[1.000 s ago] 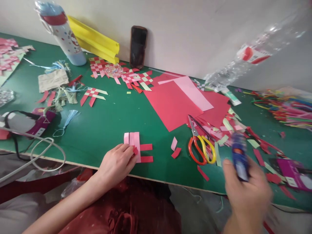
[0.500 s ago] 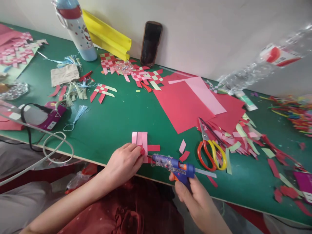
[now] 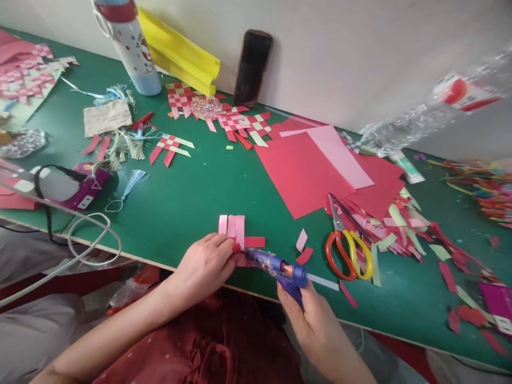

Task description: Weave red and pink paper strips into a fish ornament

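Near the table's front edge, my left hand (image 3: 210, 260) is closed on a small weaving of pink and red paper strips (image 3: 236, 229), pinching a red strip at its lower part. Loose pink strip ends stand up behind the fingers, and one red strip sticks out to the right. My right hand (image 3: 314, 320) grips a blue hot glue gun (image 3: 276, 266) by its handle. The gun's nozzle reaches the paper at my left fingertips; its tip is partly hidden there. A clear glue stick (image 3: 324, 281) projects from the gun's back end.
Right of the glue gun lie scissors (image 3: 348, 253) with red and yellow handles, among paper scraps. Red paper sheets (image 3: 300, 170) lie behind. A phone (image 3: 253, 68) and a bottle (image 3: 140, 58) stand by the wall. Tassels (image 3: 134, 181) and a white cable (image 3: 94, 240) are at left.
The glue gun has moved slightly left, its nozzle now closer in against the paper at my left fingers. My left hand keeps its hold on the strips.
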Demonstrator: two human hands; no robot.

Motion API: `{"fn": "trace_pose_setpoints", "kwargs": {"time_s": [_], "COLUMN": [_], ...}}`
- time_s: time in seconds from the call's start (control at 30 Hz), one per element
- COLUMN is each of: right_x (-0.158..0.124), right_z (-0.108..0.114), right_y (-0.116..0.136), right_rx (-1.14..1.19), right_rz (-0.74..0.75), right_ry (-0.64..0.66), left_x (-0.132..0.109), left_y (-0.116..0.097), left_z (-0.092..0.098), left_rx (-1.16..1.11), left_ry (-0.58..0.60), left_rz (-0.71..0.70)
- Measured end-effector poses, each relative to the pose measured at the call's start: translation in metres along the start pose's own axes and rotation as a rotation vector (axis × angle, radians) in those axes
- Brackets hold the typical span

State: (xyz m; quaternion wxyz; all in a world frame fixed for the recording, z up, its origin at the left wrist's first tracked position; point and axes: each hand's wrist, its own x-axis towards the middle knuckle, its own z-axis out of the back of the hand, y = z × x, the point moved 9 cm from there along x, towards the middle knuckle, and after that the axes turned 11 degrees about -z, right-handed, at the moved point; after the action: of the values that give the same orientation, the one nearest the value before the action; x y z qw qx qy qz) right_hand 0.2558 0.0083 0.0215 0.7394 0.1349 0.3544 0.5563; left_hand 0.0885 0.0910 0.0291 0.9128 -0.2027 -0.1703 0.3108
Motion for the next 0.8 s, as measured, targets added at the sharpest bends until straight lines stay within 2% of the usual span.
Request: {"fn": "trace_pose_setpoints", "kwargs": {"time_s": [0.2,0.4,0.6,0.8], "right_x": [-0.001,-0.004,-0.004,-0.002], "right_z": [0.010,0.010,0.005,0.000], "right_y": [0.019,0.025,0.027,0.022], "right_rx": [-0.088,-0.174,-0.164,-0.088], "right_rz": [0.085,0.138,0.171,0.147], "right_ry": [-0.067,-0.103,-0.070,0.024], "left_x": [0.000,-0.001,-0.001,-0.001], "left_y": [0.001,0.002,0.002,0.002], "left_z": [0.000,-0.002,-0.003,-0.003], "left_rx": [0.010,0.009,0.001,-0.006], "left_ry": [0.003,0.000,-0.012,-0.005], "left_rz": [0.000,0.002,0.001,0.010]}}
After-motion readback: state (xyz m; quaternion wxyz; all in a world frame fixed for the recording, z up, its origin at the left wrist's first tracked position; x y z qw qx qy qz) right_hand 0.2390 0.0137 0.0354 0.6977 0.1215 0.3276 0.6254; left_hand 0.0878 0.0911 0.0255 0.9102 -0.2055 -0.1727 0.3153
